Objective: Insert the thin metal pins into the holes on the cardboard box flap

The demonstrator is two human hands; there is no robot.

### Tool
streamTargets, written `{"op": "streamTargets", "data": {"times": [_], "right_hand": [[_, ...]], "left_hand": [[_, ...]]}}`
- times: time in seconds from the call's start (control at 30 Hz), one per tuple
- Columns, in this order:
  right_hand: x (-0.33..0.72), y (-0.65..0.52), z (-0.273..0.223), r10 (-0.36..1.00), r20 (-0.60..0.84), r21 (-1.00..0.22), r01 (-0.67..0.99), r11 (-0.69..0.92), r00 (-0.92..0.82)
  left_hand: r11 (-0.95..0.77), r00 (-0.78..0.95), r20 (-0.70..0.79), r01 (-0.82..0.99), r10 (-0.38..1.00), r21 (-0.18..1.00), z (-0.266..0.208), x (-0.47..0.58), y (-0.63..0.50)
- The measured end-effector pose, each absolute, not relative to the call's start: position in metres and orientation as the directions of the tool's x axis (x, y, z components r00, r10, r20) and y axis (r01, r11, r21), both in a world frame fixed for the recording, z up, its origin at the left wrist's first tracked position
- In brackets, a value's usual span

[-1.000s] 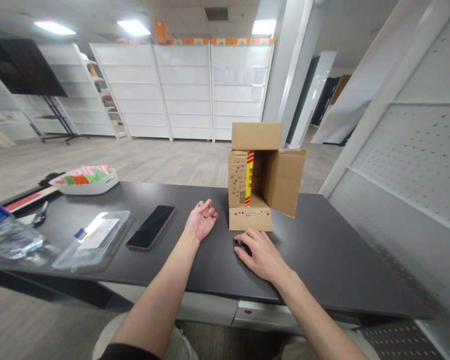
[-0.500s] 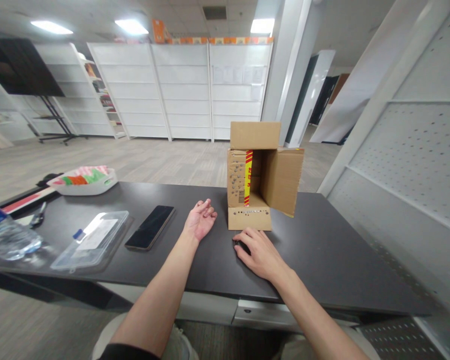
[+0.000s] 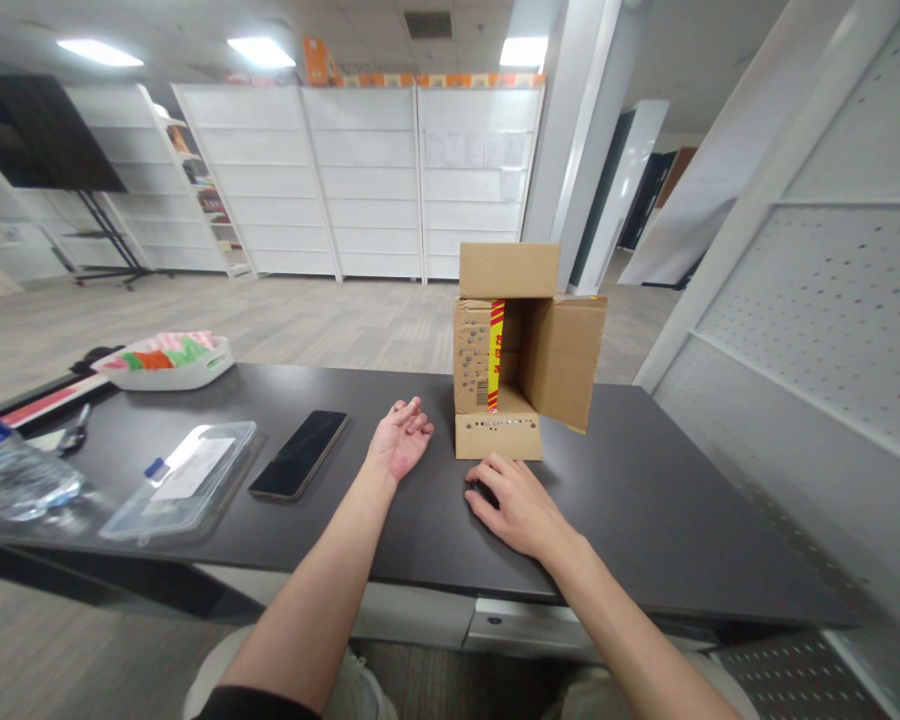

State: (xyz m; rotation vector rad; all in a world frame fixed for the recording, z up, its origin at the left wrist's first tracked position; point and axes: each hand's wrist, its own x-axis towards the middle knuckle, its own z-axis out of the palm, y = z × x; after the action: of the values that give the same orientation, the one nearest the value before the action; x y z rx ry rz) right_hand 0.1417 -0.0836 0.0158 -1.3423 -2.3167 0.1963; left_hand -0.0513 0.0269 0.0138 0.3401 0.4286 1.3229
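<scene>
The left hand lay palm up on the dark table, fingers loosely curled and holding nothing. It rested just left of the box, between the box and the phone. The right hand lay palm down, near the box's lowered front flap, fingers spread over a small dark object that was mostly hidden; whether the hand gripped it could not be told. The box stood on its side, opening facing near, flaps spread, a red-and-yellow strip inside. Farther left were a clear case, a bottle and a white tray.
</scene>
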Motion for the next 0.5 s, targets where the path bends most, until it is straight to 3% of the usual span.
{"op": "streamTargets", "data": {"times": [0.5], "right_hand": [[0.1414, -0.0836, 0.0143, 0.858, 0.328, -0.367, 0.784, 0.501, -0.396]], "left_hand": [[0.213, 0.181, -0.113, -0.859, 0.977, 0.465, 0.0154, -0.0508, 0.0263]]}}
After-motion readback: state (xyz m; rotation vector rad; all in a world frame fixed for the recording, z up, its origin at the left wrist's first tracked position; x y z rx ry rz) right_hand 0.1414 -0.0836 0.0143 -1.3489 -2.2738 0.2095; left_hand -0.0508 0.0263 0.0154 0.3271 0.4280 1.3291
